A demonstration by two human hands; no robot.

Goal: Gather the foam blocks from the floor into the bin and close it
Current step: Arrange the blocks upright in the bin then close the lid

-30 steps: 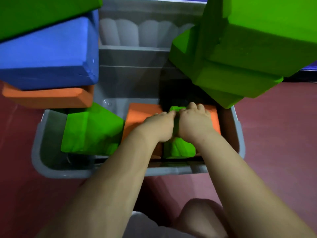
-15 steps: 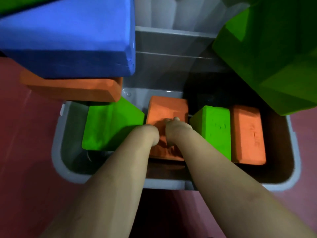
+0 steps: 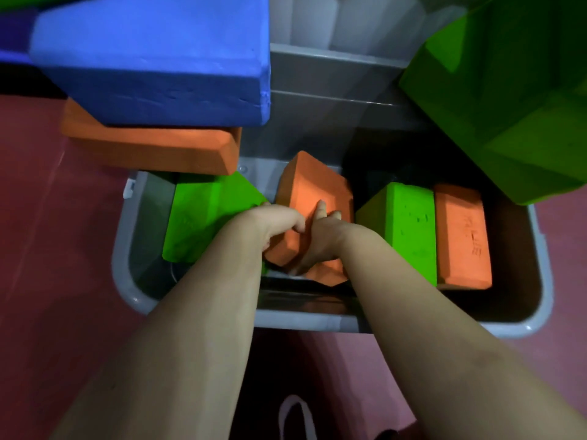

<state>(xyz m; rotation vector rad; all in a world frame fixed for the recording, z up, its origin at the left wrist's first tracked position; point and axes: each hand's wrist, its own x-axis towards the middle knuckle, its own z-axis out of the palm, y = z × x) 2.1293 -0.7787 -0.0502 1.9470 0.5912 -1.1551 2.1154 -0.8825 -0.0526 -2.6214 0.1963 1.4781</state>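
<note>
Inside the grey bin (image 3: pixel 127 281) an orange foam block (image 3: pixel 313 192) stands tilted in the middle. My left hand (image 3: pixel 276 223) grips its left side and my right hand (image 3: pixel 320 236) grips its lower right side, thumb lying up on its face. A green block (image 3: pixel 203 214) leans at the bin's left. Another green block (image 3: pixel 406 223) and an orange block (image 3: pixel 460 236) lie flat side by side at the right.
A blue block (image 3: pixel 152 58) stacked on an orange block (image 3: pixel 149 147) looms close over the bin's left. Large green blocks (image 3: pixel 508 106) overhang its right. The bin's grey lid (image 3: pixel 333 81) stands open behind. Red floor (image 3: pixel 47 249) surrounds the bin.
Both hands left the green block, now flat at the right, and took hold of the middle orange block, which has tilted up. The view moved closer.
</note>
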